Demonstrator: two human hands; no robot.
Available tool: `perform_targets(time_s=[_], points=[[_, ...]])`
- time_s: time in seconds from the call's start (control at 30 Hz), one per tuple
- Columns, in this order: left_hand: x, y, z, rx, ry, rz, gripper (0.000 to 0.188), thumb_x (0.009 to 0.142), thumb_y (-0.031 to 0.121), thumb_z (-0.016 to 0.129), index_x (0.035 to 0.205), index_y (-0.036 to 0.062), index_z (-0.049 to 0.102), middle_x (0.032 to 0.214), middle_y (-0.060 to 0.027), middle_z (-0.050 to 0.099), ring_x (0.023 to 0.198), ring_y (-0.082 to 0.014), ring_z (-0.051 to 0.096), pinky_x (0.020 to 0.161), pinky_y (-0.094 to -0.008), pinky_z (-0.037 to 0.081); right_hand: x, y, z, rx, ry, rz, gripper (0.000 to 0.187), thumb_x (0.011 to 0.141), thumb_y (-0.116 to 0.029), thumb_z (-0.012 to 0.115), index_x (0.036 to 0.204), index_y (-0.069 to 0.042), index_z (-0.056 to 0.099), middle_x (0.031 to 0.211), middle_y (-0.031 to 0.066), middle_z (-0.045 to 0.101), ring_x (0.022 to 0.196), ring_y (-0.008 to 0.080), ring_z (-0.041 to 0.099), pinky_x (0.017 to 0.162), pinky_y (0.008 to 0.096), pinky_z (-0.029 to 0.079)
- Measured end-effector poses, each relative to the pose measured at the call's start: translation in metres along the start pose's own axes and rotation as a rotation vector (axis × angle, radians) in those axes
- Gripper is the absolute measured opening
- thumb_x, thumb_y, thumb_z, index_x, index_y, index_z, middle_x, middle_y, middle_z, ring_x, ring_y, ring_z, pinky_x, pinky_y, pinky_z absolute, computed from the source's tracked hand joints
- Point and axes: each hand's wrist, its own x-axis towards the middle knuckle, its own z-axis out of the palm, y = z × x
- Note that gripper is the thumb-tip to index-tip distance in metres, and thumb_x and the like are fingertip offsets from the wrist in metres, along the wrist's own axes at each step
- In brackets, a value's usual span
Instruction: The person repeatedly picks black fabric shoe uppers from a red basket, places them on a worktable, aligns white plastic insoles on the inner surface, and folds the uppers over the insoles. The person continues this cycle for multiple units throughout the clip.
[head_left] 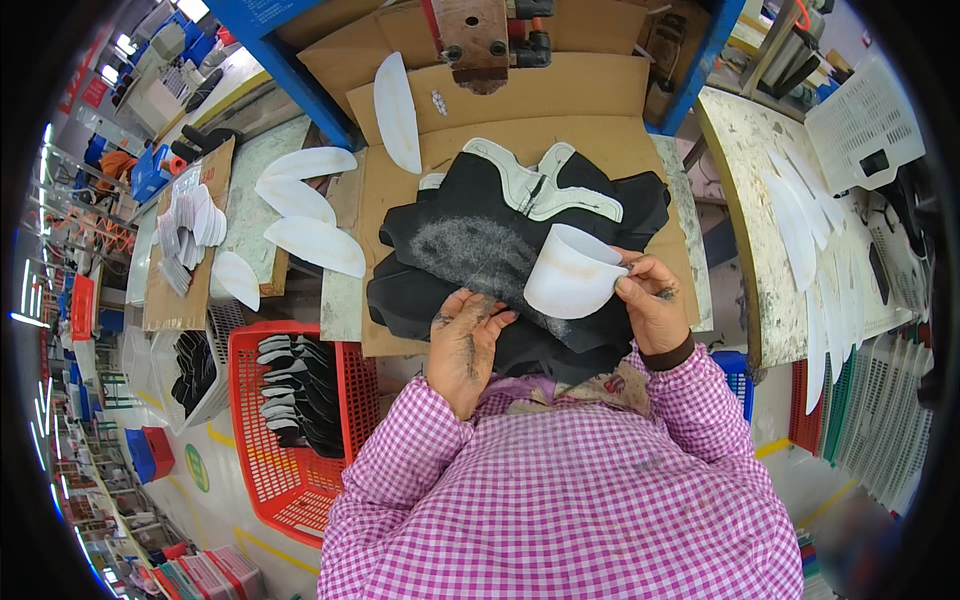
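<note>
My right hand pinches the edge of a white, curved sheet piece, bent into an open loop. My left hand, smudged with black, has its fingers closed on the lower edge of a black fabric piece with a greyish worn-looking patch; the fingertips are partly hidden under it. Several black pieces overlap in a pile in front of me. Beyond both hands, a black piece with white curved trim lies on the pile. All of this rests on a cardboard sheet.
A machine head hangs above the far side within a blue frame. Loose white pieces lie left, others on the right table. At lower left, a red basket holds black-and-white pieces.
</note>
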Motion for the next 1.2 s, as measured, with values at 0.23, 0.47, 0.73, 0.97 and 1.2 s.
perform_targets(time_s=[0.23,0.47,0.73,0.97,1.2], points=[[0.011,-0.005,0.002,0.303,0.039,0.130,0.029,0.085,-0.009,0.052,0.111,-0.0005,0.041,0.085,-0.0080,0.051,0.075,-0.0167,0.057,0.074,-0.0344,0.054,0.007,-0.008,0.001,-0.054,-0.053,0.024,0.013,0.081,0.002,0.067,0.088,-0.004,0.058,0.120,0.0161,0.058,0.100,0.0176,0.059,0.088,0.0300,0.048],[0.012,-0.007,-0.002,0.572,-0.065,0.326,0.047,0.079,-0.014,0.050,0.120,0.0000,0.031,0.094,-0.0086,0.049,0.082,-0.0135,0.055,0.073,-0.0275,0.051,0.031,-0.075,0.045,-1.063,-0.513,-0.446,0.012,0.072,0.000,0.072,0.081,-0.005,0.065,0.122,0.0174,0.059,0.106,0.0263,0.060,0.089,0.0361,0.046],[0.013,-0.009,-0.009,0.560,-0.086,0.327,0.049,0.077,-0.015,0.049,0.121,0.0000,0.032,0.095,-0.0085,0.050,0.083,-0.0122,0.055,0.073,-0.0234,0.048,0.056,-0.075,0.112,-1.537,-0.945,-0.858,0.012,0.068,-0.007,0.065,0.077,-0.002,0.058,0.119,0.0160,0.059,0.112,0.0319,0.058,0.088,0.0388,0.050],[0.018,-0.010,-0.010,0.529,-0.115,0.339,0.047,0.078,-0.017,0.048,0.118,0.0006,0.033,0.096,-0.0065,0.048,0.086,-0.0115,0.053,0.074,-0.0224,0.047,0.060,-0.072,0.126,-1.591,-1.068,-0.859,0.014,0.069,-0.010,0.064,0.078,-0.001,0.057,0.116,0.0151,0.060,0.112,0.0309,0.058,0.091,0.0391,0.050],[0.017,-0.011,-0.011,0.520,-0.122,0.337,0.044,0.078,-0.017,0.048,0.115,0.0018,0.034,0.095,-0.0051,0.047,0.084,-0.0101,0.052,0.074,-0.0219,0.046,0.062,-0.070,0.130,-1.585,-1.107,-0.856,0.014,0.070,-0.010,0.063,0.079,-0.001,0.058,0.118,0.0145,0.059,0.113,0.0298,0.057,0.094,0.0386,0.048]])
